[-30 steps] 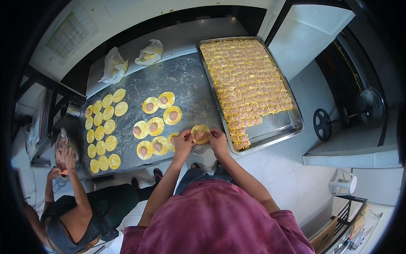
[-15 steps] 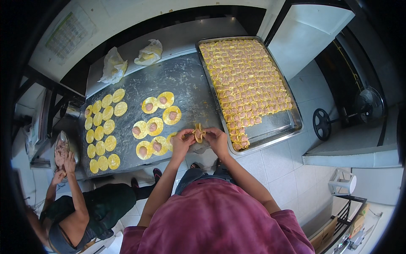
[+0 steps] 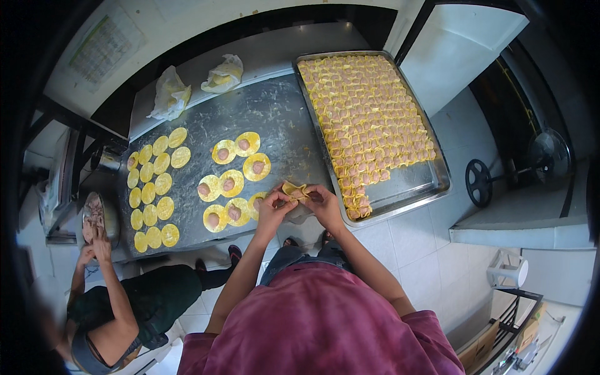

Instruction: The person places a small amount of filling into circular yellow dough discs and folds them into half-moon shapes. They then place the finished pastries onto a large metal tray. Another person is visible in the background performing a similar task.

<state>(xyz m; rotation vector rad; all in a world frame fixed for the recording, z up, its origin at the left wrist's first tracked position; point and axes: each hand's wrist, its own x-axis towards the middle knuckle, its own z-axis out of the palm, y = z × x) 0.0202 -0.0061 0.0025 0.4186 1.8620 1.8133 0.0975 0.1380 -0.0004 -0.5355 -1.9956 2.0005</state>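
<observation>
Between my two hands, above the table's near edge, is a yellow dumpling (image 3: 294, 190) with its wrapper gathered around pink filling. My left hand (image 3: 273, 209) pinches its left side, and my right hand (image 3: 324, 205) pinches its right side. To the left of my hands lie several round yellow wrappers (image 3: 236, 209) topped with balls of pink meat. One of them is partly covered by my left hand. Right of my hands, a large metal tray (image 3: 412, 195) holds rows of finished open-topped dumplings (image 3: 362, 119); its near right part shows bare metal.
Bare yellow wrappers (image 3: 164, 183) lie in columns on the dark table (image 3: 275, 109). Two plastic bags (image 3: 223, 74) sit at the back. At left, a co-worker's hands (image 3: 97, 247) are at a bowl of pink meat (image 3: 94, 209). A white stool (image 3: 507, 269) stands at right.
My fingers have turned and folded the dumpling wrapper; its edges now stand differently around the filling. The co-worker's hands have shifted slightly at the meat bowl.
</observation>
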